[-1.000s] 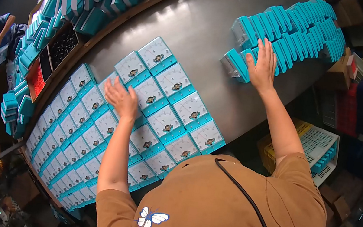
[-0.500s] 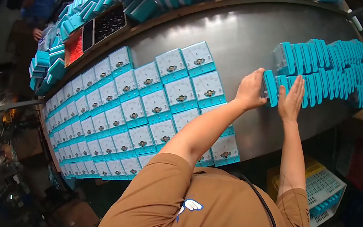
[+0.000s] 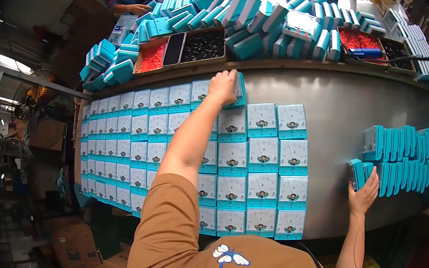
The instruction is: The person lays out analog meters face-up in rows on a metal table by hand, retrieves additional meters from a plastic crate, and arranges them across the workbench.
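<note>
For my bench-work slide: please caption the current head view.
Left hand on a teal meter beside meters laid in rows; right hand at standing teal cases.

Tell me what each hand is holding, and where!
The left hand holds a teal box by its left side, the grip partly hidden. The right hand touches boxes at a row's end; I can't tell if it grips them.

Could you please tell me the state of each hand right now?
Left hand: closed on a teal-and-white meter.
Right hand: partly open against upright teal meters; whether it grips them cannot be told.
</note>
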Demonstrator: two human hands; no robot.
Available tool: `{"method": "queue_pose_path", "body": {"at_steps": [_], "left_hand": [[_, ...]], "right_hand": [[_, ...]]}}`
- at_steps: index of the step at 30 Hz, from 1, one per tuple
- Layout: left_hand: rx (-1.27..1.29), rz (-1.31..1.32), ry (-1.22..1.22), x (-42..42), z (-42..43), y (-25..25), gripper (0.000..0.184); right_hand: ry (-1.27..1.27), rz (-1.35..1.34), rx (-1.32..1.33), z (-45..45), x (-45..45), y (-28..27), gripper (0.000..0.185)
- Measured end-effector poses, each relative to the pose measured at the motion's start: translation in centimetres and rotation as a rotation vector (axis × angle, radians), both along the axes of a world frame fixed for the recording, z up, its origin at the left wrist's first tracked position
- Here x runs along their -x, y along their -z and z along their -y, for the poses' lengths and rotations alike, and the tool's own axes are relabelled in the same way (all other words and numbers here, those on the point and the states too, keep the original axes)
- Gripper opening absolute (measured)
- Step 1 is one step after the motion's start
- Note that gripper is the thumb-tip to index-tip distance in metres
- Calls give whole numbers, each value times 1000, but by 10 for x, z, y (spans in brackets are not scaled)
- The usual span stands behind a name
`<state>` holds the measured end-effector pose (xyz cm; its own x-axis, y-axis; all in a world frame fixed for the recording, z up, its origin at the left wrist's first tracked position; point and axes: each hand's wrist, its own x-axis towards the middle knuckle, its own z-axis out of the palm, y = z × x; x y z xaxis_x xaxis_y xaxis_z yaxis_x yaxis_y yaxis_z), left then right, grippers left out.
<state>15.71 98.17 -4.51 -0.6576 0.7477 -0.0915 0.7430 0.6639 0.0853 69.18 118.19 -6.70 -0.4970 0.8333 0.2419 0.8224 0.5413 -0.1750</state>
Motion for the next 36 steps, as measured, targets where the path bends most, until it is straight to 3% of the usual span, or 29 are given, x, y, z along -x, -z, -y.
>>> {"method": "queue_pose_path", "body": {"at_steps": [3, 8, 10, 14, 20, 24, 28, 29, 32, 33, 36], "left_hand": [[13, 104, 22, 7, 11, 40, 95], [-92, 7, -167, -24, 22, 61, 83], [-215, 46, -233, -39, 39, 76, 70], [-308, -75, -205, -42, 49, 93, 65], [-304, -72, -223, -42, 48, 88, 65], [-324, -68, -216, -46, 50, 88, 66], [-312, -59, -219, -46, 50, 88, 67], [-303, -48, -225, -46, 50, 86, 68], [-320, -48, -224, -45, 50, 87, 68], [-328, -58, -222, -44, 50, 87, 68], [-336, -68, -225, -46, 50, 89, 68]], "right_hand": [[37, 5, -9, -1, 4, -4, 104], [103, -34, 47, 2, 4, -3, 96], [13, -225, 77, 20, 24, -26, 89], [-104, -713, 661, 35, 127, -74, 84], [-274, -979, 1183, 26, 347, -34, 78], [-250, -866, 1123, 31, 424, 18, 78], [-59, -598, 1391, 38, 418, 23, 86], [-36, -585, 1418, 36, 414, 17, 81], [-243, -723, 1493, -6, 400, 38, 71], [-184, -804, 1433, -16, 394, 34, 62], [-78, -742, 1182, -38, 374, 31, 70]]}}
